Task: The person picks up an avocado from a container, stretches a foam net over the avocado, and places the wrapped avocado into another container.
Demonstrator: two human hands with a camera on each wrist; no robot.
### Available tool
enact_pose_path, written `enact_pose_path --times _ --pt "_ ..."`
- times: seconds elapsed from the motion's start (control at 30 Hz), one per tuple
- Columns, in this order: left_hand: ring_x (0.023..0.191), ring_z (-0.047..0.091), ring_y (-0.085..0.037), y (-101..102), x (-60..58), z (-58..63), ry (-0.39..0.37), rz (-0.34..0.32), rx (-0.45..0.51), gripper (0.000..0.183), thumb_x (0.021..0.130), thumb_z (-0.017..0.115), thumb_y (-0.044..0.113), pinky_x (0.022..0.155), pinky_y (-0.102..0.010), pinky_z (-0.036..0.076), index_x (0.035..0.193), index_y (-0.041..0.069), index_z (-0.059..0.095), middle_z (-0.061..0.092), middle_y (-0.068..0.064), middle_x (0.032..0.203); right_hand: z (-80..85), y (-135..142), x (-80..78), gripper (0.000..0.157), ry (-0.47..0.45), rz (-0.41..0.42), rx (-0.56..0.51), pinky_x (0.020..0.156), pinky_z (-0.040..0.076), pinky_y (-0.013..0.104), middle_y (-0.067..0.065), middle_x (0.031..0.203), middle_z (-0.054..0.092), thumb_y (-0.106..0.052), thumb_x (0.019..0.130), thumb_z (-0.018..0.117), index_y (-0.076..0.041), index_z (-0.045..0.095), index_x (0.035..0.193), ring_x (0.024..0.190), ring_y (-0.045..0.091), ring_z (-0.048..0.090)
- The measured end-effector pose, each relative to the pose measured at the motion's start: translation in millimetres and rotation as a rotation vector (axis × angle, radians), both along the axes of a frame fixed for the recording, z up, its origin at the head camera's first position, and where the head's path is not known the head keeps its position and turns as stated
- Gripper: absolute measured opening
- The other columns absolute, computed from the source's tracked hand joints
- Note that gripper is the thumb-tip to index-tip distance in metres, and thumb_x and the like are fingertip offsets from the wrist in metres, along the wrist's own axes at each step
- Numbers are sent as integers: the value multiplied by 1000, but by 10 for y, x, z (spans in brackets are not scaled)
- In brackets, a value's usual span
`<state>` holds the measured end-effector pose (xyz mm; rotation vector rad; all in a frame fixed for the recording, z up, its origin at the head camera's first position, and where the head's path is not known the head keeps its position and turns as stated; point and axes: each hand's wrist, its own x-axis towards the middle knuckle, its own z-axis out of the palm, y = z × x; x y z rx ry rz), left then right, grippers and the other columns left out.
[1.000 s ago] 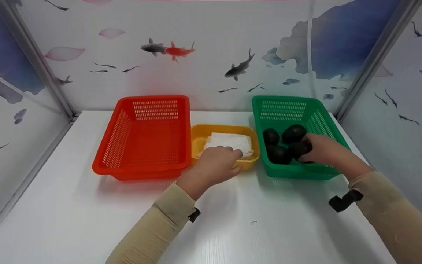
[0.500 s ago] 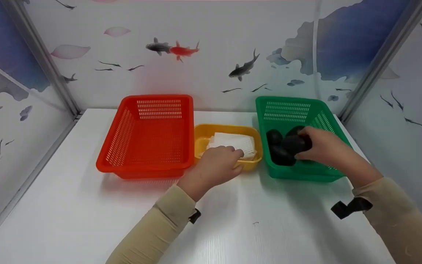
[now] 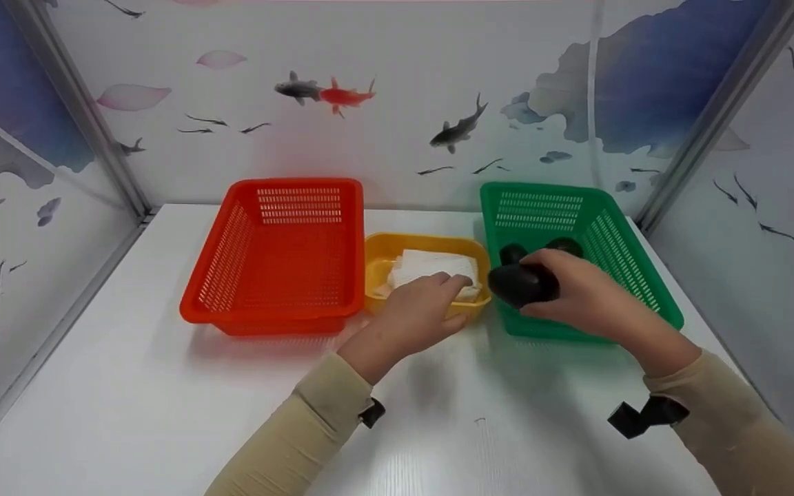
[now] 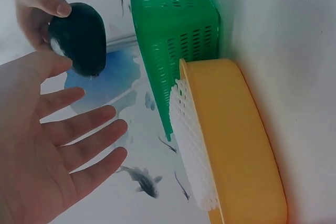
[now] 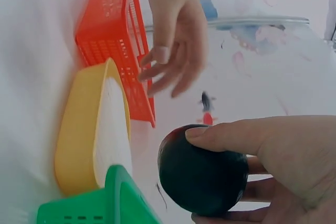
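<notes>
My right hand [image 3: 586,296] grips a dark avocado [image 3: 514,284] raised over the front left of the green basket [image 3: 538,210]. In the right wrist view, thumb and fingers curl round the avocado [image 5: 199,174]. More avocados [image 3: 566,246] lie in the green basket, partly hidden by that hand. My left hand [image 3: 411,317] hovers by the front edge of the yellow basket [image 3: 428,241], which contains white foam net sleeves [image 3: 431,265]. Seen from the left wrist, the left hand [image 4: 63,140] has spread fingers and holds nothing; the held avocado [image 4: 81,40] is near its thumb.
A red perforated basket [image 3: 287,265] stands left of the yellow one, its bare bottom showing. All three baskets stand in a row on the white table [image 3: 452,448]. Fish-patterned panels [image 3: 397,103] close off the back and both sides.
My right hand has lifted an avocado from the pile and carried it left and toward me. The left hand has shifted slightly right, its fingers a little more extended.
</notes>
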<state>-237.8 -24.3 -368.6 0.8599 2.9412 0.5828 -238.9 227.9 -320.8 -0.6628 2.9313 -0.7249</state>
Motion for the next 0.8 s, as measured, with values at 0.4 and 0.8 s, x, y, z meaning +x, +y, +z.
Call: enact_pose_path --times 0.4,0.8 --pt "133 38 -18 -8 28 -7 81 -4 49 71 91 66 44 104 -36 41 150 20 36 41 0 147 -132 -245 22 56 106 162 -67 97 44 52 2 124 58 -19 80 82 -14 56 129 110 23 52" --pt "122 51 -19 -98 40 -63 28 -32 131 70 91 59 49 104 -36 41 149 17 36 52 0 138 -205 -336 14 64 164 259 -76 100 44 48 6 134 56 -17 79 83 -10 55 136 121 24 51"
